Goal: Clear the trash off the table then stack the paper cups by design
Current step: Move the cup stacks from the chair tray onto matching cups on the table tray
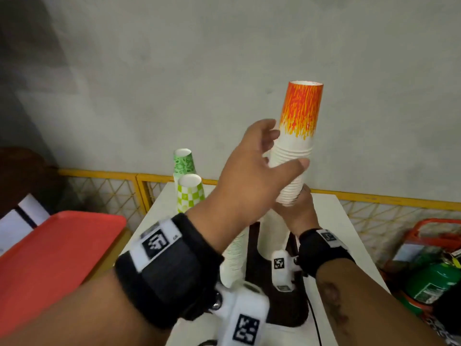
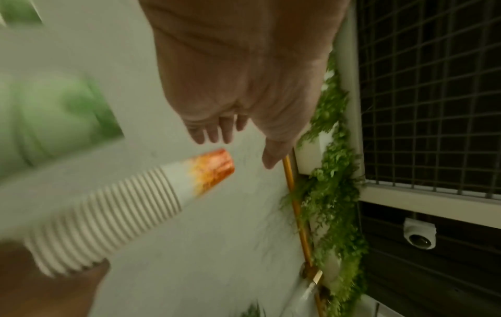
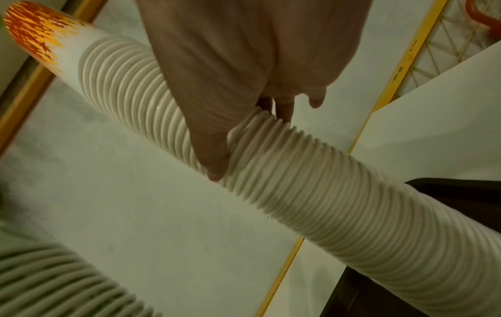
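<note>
A tall stack of upturned white paper cups, topped by an orange flame cup (image 1: 301, 106), rises over the white table (image 1: 349, 233). My right hand (image 1: 303, 197) grips this flame stack (image 3: 325, 193) low down, thumb in front and fingers behind, where an upper section meets the lower one at a slight angle. My left hand (image 1: 290, 148) is up beside the upper section with straight, spread fingers. In the left wrist view that hand (image 2: 241, 150) is open and the flame stack (image 2: 122, 206) lies just beside it. A green leaf-print stack (image 1: 183, 161) and a green checkered stack (image 1: 190, 193) stand at the table's far left.
Another white cup stack (image 1: 234, 258) stands half hidden behind my left arm, next to a dark object (image 1: 252, 245) on the table. A red tray (image 1: 57, 248) lies at the left. A yellow railing (image 1: 374, 196) runs behind, and a green cylinder (image 1: 431, 280) sits at the right.
</note>
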A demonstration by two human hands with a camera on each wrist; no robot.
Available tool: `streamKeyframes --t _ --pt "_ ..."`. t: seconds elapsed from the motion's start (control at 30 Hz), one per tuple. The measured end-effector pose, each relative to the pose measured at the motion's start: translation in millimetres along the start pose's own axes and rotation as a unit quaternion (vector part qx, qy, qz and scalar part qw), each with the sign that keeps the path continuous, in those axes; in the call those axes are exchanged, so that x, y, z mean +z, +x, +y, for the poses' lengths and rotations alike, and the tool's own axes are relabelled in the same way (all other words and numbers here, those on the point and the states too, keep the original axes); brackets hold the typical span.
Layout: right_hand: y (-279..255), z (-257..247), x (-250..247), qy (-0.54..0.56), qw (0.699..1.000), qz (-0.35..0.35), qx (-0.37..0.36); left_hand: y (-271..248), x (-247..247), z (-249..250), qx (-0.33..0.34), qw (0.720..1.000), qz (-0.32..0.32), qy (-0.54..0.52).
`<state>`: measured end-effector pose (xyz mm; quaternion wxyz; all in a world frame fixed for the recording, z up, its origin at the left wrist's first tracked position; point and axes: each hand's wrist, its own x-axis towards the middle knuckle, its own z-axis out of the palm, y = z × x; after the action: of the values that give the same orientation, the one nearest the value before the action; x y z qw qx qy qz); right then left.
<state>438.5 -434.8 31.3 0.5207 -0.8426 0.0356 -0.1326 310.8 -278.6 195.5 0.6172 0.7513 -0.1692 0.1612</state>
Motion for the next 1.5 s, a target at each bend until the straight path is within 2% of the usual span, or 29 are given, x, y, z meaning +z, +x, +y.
streamKeyframes --t 0.1,0.13,0.2,0.27,0.37,0.43,0.5,0.7,0.8,0.93,1.0,1.07,1.13,1.2,1.33,1.5 --pt "3.5 10.8 1.9 0.002 1.000 0.000 -0.023 -37.5 -66.3 -15.9 0.075 0.991 0.107 -0.032" --pt "3.3 8.7 3.1 0.005 1.000 0.006 -0.024 -47.5 -86.1 -31.3 0.068 0.986 0.145 -0.039" --pt "-1.9 1.6 3.9 0.018 1.000 0.019 -0.016 -66.6 -117.7 -72.8 0.004 0.981 0.191 -0.020" --pt "-4.7 0.8 5.4 0.028 0.999 0.028 -0.010 -84.5 -131.5 -116.2 -0.097 0.979 0.176 0.034" --pt "-9.0 -1.6 8.6 0.029 0.999 0.037 0.005 -104.1 -131.4 -174.9 -0.226 0.964 0.092 0.103" --pt "-11.2 -2.8 7.9 0.023 0.999 0.041 0.010 -108.8 -124.1 -200.3 -0.274 0.954 0.052 0.110" --pt "-12.9 -2.8 7.7 0.024 0.999 0.037 0.014 -107.6 -116.8 -219.4 -0.293 0.949 0.031 0.110" --pt "-30.7 -2.0 10.8 0.017 0.998 0.049 0.021 -95.5 -105.0 -259.1 -0.314 0.941 0.003 0.125" --pt "-53.4 3.0 21.8 -0.047 0.993 0.099 0.050 -89.0 -101.1 -278.7 -0.317 0.940 0.001 0.127" --pt "-106.9 12.6 50.0 -0.076 0.980 0.184 -0.008 -83.2 -93.8 -293.4 -0.315 0.941 0.003 0.121" --pt "-134.5 18.2 67.4 -0.089 0.984 0.152 -0.014 -81.8 -90.3 -299.9 -0.310 0.943 0.011 0.119" --pt "-154.8 29.0 87.2 -0.090 0.993 0.077 0.009 -79.3 -86.1 -303.4 -0.308 0.944 0.014 0.114" --pt "-165.6 38.7 105.7 -0.072 0.997 0.005 0.038 -76.6 -81.0 -304.2 -0.305 0.946 0.018 0.107" --pt "-166.6 45.6 120.6 -0.039 0.998 -0.033 0.034 -73.6 -75.0 -305.0 -0.301 0.949 0.029 0.095" --pt "-153.1 45.6 140.4 0.034 0.997 -0.029 0.063 -70.9 -60.3 -310.3 -0.294 0.952 0.046 0.065" --pt "-131.9 57.0 155.7 0.003 0.996 0.008 0.086 -63.2 -48.6 -318.0 -0.293 0.954 0.046 0.039"
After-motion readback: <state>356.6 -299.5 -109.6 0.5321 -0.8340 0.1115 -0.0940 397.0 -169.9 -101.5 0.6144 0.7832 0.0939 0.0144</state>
